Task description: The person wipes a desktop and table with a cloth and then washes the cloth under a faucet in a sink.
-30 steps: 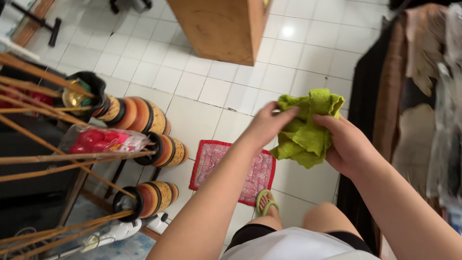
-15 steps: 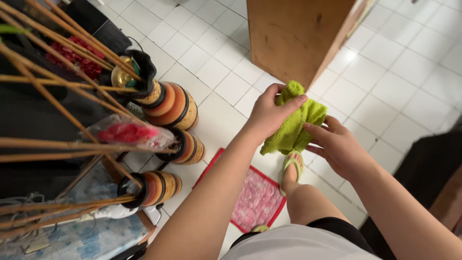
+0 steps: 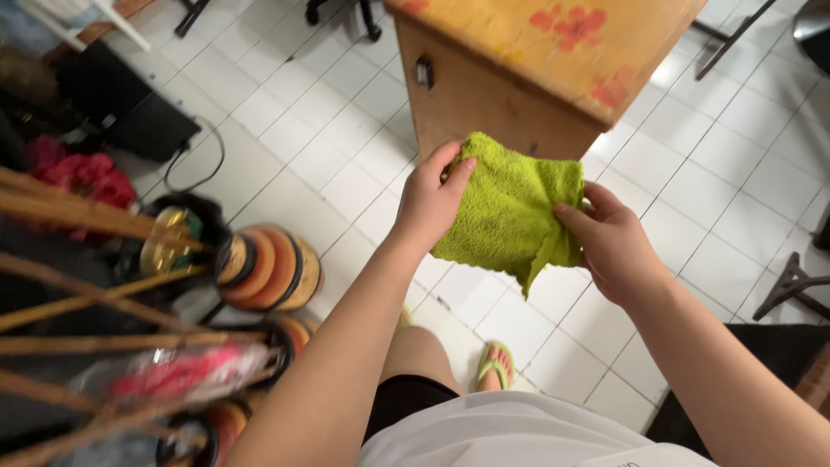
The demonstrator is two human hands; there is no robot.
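Two hands hold one green cloth in front of the wooden table: the left hand and right hand each close their fingers on one edge, spreading it flat.

The green cloth is now spread flatter between the hands; in the earlier views it is bunched into a crumpled wad. The left hand now grips the cloth's upper left edge, and the right hand pinches its right edge, so the hands stand further apart than before. The wooden cabinet now lies directly behind the cloth, closer in view than earlier. The red patterned mat, visible on the floor before, is out of view.
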